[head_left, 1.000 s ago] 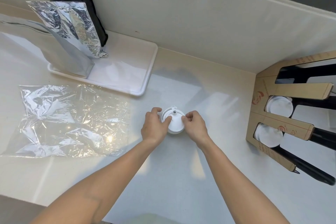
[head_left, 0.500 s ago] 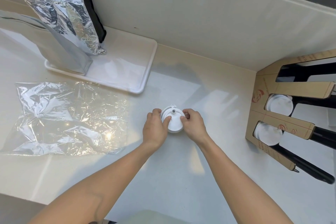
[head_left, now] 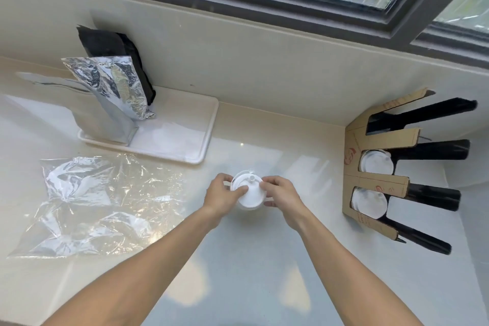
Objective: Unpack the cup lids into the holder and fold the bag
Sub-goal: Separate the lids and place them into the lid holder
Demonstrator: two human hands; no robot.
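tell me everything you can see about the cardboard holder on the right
The cardboard holder is brown corrugated card with small red printed marks, standing on the pale counter at its right end, apart from both hands. Flat card strips divide it into slots, and long black sleeves fan out from it to the right. The two middle slots each show white lids; the top slot looks dark, with no lid visible. Whether the lowest slot holds anything cannot be told.
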